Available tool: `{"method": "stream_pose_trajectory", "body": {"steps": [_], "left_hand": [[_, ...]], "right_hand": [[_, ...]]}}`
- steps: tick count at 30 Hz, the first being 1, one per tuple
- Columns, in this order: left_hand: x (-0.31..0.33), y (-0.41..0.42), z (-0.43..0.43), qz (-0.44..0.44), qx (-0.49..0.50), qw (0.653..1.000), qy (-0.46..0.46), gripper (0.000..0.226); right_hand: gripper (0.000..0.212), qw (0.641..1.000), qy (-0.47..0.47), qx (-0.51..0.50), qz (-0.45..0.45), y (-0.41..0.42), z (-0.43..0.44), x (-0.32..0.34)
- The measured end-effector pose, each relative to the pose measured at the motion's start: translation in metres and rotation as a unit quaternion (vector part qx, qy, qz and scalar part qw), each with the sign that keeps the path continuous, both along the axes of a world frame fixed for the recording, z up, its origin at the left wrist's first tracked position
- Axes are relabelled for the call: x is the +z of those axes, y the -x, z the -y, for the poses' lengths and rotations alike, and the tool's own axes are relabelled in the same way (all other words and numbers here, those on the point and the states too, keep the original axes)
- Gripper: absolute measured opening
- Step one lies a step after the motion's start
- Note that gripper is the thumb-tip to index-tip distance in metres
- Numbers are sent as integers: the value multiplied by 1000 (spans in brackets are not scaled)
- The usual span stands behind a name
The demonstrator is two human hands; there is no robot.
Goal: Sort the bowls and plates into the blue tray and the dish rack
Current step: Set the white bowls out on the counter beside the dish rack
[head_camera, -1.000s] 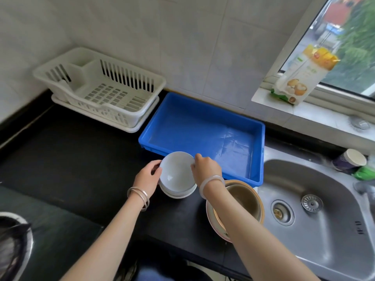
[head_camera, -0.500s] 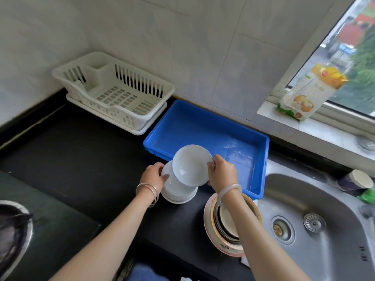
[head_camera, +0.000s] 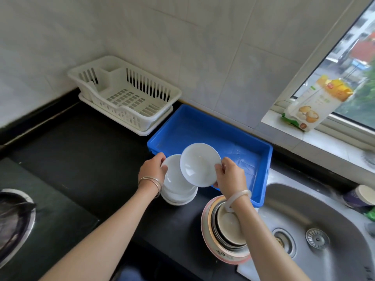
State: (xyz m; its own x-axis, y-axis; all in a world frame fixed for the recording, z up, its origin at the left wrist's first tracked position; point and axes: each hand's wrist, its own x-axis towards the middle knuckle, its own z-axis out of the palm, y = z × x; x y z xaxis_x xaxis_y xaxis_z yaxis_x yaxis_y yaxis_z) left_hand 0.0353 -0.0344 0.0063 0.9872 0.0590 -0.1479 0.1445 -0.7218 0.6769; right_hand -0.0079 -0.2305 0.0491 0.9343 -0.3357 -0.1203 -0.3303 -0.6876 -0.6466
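My right hand (head_camera: 229, 175) pinches the rim of a white bowl (head_camera: 199, 165), lifted and tilted over the near edge of the blue tray (head_camera: 233, 138). Below it sits a stack of white bowls (head_camera: 178, 189) on the black counter, and my left hand (head_camera: 152, 169) grips the left rim of that stack. The blue tray holds nothing. Left of it, against the wall, stands the white dish rack (head_camera: 125, 98), with nothing in it. A second stack of plates and bowls (head_camera: 225, 234) with a pink plate at the bottom sits beside the sink, partly under my right forearm.
A steel sink (head_camera: 316, 230) lies at the right. A paper cup (head_camera: 361, 196) stands behind it. A food packet (head_camera: 316, 104) leans on the window sill. A stove burner (head_camera: 12, 218) is at the far left. Black counter (head_camera: 81, 159) stretches before the rack.
My right hand has lifted the top white bowl off the stack and tilted it up toward the blue tray. My left hand stays on the stack's rim.
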Motion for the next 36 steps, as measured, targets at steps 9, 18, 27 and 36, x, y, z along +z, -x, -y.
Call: {"method": "stream_pose_trajectory", "body": {"steps": [9, 18, 27, 36], "left_hand": [[37, -41, -76, 5, 93, 987, 127, 6], [7, -67, -193, -3, 269, 936, 228, 32], [-42, -93, -297, -10, 469, 829, 305, 28], [-70, -130, -356, 14, 553, 746, 371, 35]], "right_hand": [[22, 996, -62, 42, 45, -54, -51, 34], [14, 986, -91, 131, -40, -130, -163, 12], [25, 947, -221, 160, -168, -221, -292, -38], [32, 939, -256, 88, -210, -289, -376, -85]]}}
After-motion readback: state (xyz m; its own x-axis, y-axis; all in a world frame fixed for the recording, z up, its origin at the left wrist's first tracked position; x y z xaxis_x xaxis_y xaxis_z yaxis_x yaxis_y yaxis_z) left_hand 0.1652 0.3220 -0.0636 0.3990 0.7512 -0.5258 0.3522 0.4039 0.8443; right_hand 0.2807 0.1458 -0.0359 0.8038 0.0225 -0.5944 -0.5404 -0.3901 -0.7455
